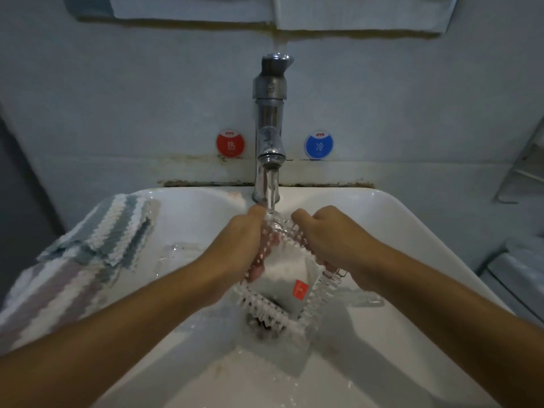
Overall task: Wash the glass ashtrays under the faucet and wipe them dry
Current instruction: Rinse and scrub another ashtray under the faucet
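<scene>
Head view: left hand (235, 248) and right hand (332, 240) both grip the wet glass ashtray (282, 278) under the faucet (269, 128); slick glass could slip into the sink (397, 231) below and chip.

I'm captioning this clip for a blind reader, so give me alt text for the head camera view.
Two bare hands, left hand and right hand, hold a square glass ashtray tilted under the running faucet over a white sink. A striped cloth lies on the sink's left rim; red and blue hot and cold stickers flank the faucet.
</scene>
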A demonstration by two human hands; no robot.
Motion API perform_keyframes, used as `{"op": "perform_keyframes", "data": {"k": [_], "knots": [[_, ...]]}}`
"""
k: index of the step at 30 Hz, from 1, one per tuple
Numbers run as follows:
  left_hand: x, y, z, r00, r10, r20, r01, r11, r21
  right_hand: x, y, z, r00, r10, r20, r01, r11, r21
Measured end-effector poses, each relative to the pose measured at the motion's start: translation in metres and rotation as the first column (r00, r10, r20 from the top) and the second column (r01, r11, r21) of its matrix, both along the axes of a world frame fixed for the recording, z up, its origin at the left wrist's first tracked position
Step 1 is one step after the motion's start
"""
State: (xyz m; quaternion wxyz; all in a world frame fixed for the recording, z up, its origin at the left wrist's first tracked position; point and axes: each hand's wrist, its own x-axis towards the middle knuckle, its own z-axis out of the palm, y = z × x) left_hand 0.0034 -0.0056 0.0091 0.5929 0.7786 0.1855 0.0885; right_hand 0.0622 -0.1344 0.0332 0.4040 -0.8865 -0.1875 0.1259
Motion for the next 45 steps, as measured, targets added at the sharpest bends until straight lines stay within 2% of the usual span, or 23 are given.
{"op": "perform_keyframes", "data": {"k": [5, 7, 8, 10, 11, 12, 14, 16, 18, 20, 23, 26, 29, 35, 37, 40, 43, 45], "knots": [[-0.006, 0.004, 0.004, 0.992, -0.019, -0.128, 0.008, 0.996, -0.093, -0.002, 0.002, 0.001, 0.999, 0.039, -0.036, -0.039, 0.999, -0.013], [-0.006, 0.0, 0.0, 0.997, -0.001, -0.082, -0.005, 0.997, -0.08, -0.003, 0.001, 0.001, 0.999, 0.029, -0.034, -0.03, 0.999, -0.021], [-0.005, -0.002, -0.005, 1.0, 0.005, -0.014, -0.005, 1.0, -0.027, -0.002, 0.001, 0.001, 0.999, 0.017, -0.031, -0.018, 1.0, -0.022], [-0.003, -0.007, -0.013, 0.992, -0.03, 0.125, 0.007, 0.984, 0.18, 0.0, -0.001, 0.001, 0.999, -0.016, -0.03, 0.015, 1.0, -0.02], [-0.002, -0.008, -0.014, 0.985, -0.057, 0.165, 0.016, 0.97, 0.242, 0.002, -0.001, 0.0, 0.999, -0.027, -0.031, 0.026, 0.999, -0.02], [-0.002, -0.009, -0.014, 0.982, -0.076, 0.174, 0.033, 0.971, 0.236, 0.003, -0.001, 0.0, 0.999, -0.029, -0.035, 0.028, 0.999, -0.021], [-0.003, -0.006, -0.01, 0.994, -0.045, 0.102, 0.035, 0.994, 0.102, 0.004, -0.002, -0.001, 0.998, -0.011, -0.055, 0.009, 0.999, -0.031], [-0.005, 0.0, -0.005, 0.999, -0.022, -0.043, 0.02, 0.998, -0.064, 0.004, -0.002, 0.0, 0.997, 0.007, -0.075, -0.009, 0.999, -0.036], [-0.006, 0.005, -0.003, 0.983, -0.128, -0.131, 0.104, 0.979, -0.173, 0.006, -0.003, 0.002, 0.997, 0.006, -0.073, -0.009, 0.999, -0.033], [-0.005, 0.006, -0.001, 0.957, -0.264, -0.12, 0.234, 0.948, -0.216, 0.009, -0.006, 0.005, 0.997, -0.013, -0.075, 0.012, 1.0, -0.014], [-0.006, 0.002, 0.003, 0.949, -0.312, -0.035, 0.3, 0.933, -0.202, 0.014, -0.011, 0.007, 0.994, -0.036, -0.105, 0.04, 0.998, 0.04], [-0.01, -0.001, 0.004, 0.978, -0.203, 0.058, 0.21, 0.96, -0.187, 0.015, -0.011, 0.006, 0.989, -0.087, -0.121, 0.1, 0.99, 0.104], [-0.011, -0.001, 0.003, 0.992, -0.111, 0.052, 0.12, 0.97, -0.214, 0.012, -0.008, 0.004, 0.982, -0.121, -0.148, 0.151, 0.966, 0.209], [-0.009, 0.005, 0.001, 0.997, 0.076, 0.012, -0.064, 0.907, -0.417, -0.002, 0.003, -0.011, 0.959, -0.093, -0.269, 0.189, 0.915, 0.357], [-0.009, 0.004, 0.002, 0.99, 0.139, 0.037, -0.119, 0.934, -0.336, -0.01, 0.008, -0.016, 0.965, -0.105, -0.239, 0.194, 0.901, 0.389], [-0.009, 0.0, -0.004, 0.982, 0.126, 0.144, -0.124, 0.992, -0.026, -0.014, 0.011, -0.02, 0.98, -0.135, -0.146, 0.184, 0.89, 0.417], [-0.007, -0.004, -0.015, 0.977, 0.054, 0.205, -0.089, 0.981, 0.169, -0.014, 0.011, -0.021, 0.983, -0.154, -0.098, 0.181, 0.883, 0.433], [-0.007, -0.006, -0.017, 0.975, 0.06, 0.216, -0.112, 0.966, 0.235, -0.014, 0.01, -0.025, 0.985, -0.153, -0.082, 0.173, 0.89, 0.421]]}}
